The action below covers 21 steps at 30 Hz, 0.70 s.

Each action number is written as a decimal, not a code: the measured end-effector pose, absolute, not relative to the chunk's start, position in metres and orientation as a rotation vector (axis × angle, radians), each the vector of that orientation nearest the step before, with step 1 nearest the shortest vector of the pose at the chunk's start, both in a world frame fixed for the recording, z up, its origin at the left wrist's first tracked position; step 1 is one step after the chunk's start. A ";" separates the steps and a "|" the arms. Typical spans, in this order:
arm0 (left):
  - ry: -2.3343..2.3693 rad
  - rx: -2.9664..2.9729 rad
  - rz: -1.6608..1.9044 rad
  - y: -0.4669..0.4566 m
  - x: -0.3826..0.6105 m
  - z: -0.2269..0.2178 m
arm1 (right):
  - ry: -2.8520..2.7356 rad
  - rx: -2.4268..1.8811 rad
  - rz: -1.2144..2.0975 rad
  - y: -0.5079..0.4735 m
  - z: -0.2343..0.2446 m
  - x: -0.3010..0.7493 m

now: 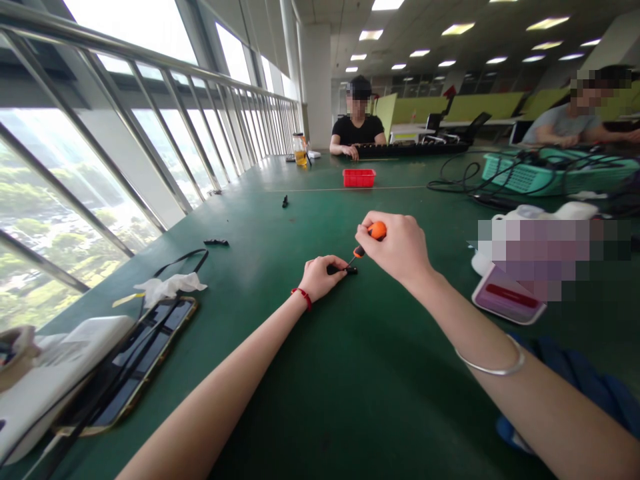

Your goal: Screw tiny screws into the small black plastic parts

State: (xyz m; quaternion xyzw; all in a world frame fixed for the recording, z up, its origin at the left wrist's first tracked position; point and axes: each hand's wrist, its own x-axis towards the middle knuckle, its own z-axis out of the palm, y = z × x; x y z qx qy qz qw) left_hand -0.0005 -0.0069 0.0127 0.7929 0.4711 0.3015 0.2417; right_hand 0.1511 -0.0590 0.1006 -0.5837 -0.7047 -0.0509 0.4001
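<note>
- At mid-table, just beyond the wrist with the red bracelet [303, 299]: left hand [323, 276], fingers clamped on a small black piece [352, 271] and apparently pinning it down on the table [280, 373].
- Right hand [399, 245]: fingers wrapped round the handle of a screwdriver [377, 231], held tilted, tip down at the black piece. Can't tell if the tip is seated or only touching.
- Risk: tip could skid off if the shaft leans too far, and the left fingertips sit right beside it.
- Risk: piece is small and could twist or shoot sideways if the pinch loosens or the push comes off-centre.
- Materials: handle orange and black, rounded end, looks like smooth plastic or rubber; shaft thin, likely metal. Piece dark, narrow, probably plastic. Tabletop green, flat, slightly glossy, so perhaps slippery.
- Right forearm: thin, shiny silver bangle [501, 372].
- Farther out: 2 loose black parts [216, 242] [285, 201], jagged outlines, too small to read.
- Left side: flat glossy phone [155, 347], crumpled white tissue [170, 288] at its far end.
- Ahead: red, box-shaped plastic tray [359, 179].
- Right side: perforated teal basket [530, 183], tangled black cables.
- Far end: 1 person [359, 128] seated in black.
</note>
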 end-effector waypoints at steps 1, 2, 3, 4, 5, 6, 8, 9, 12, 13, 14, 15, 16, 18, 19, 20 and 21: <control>1.289 2.169 0.824 -0.007 -0.001 0.013 | -1.783 -1.477 -0.135 -0.059 0.100 0.151; 1.291 2.169 0.824 -0.007 -0.001 0.013 | -1.785 -1.476 -0.141 -0.058 0.100 0.152; 1.294 2.167 0.824 -0.007 0.000 0.013 | -1.786 -1.477 -0.148 -0.058 0.099 0.152; 1.296 2.168 0.823 -0.007 0.000 0.013 | -1.788 -1.480 -0.153 -0.058 0.099 0.152; 1.297 2.169 0.822 -0.006 0.000 0.013 | -1.792 -1.483 -0.156 -0.057 0.098 0.152; 1.297 2.172 0.822 -0.006 0.000 0.012 | -1.798 -1.487 -0.155 -0.057 0.098 0.152; 1.298 2.176 0.826 -0.006 0.000 0.012 | -1.806 -1.495 -0.152 -0.057 0.097 0.152; 1.300 2.176 0.827 -0.006 0.000 0.012 | -1.808 -1.499 -0.155 -0.057 0.097 0.151; 1.299 2.171 0.829 -0.006 0.000 0.011 | -1.832 -1.517 -0.164 -0.058 0.098 0.151; 1.297 2.170 0.831 -0.006 0.000 0.011 | -1.847 -1.520 -0.157 -0.058 0.098 0.151; 1.295 2.169 0.833 -0.006 0.000 0.011 | -1.857 -1.519 -0.148 -0.059 0.099 0.150; 1.293 2.169 0.836 -0.006 0.000 0.011 | -1.863 -1.516 -0.139 -0.059 0.100 0.150; 1.292 2.170 0.836 -0.006 0.000 0.011 | -1.861 -1.514 -0.133 -0.060 0.100 0.150; 1.292 2.174 0.832 -0.007 0.000 0.012 | -1.846 -1.515 -0.131 -0.061 0.102 0.149; 1.292 2.177 0.828 -0.007 -0.001 0.012 | -1.841 -1.519 -0.136 -0.062 0.103 0.149; 1.292 2.179 0.825 -0.006 -0.001 0.012 | -1.841 -1.527 -0.141 -0.062 0.103 0.149; 1.292 2.180 0.826 -0.006 -0.001 0.012 | -1.841 -1.543 -0.150 -0.063 0.103 0.148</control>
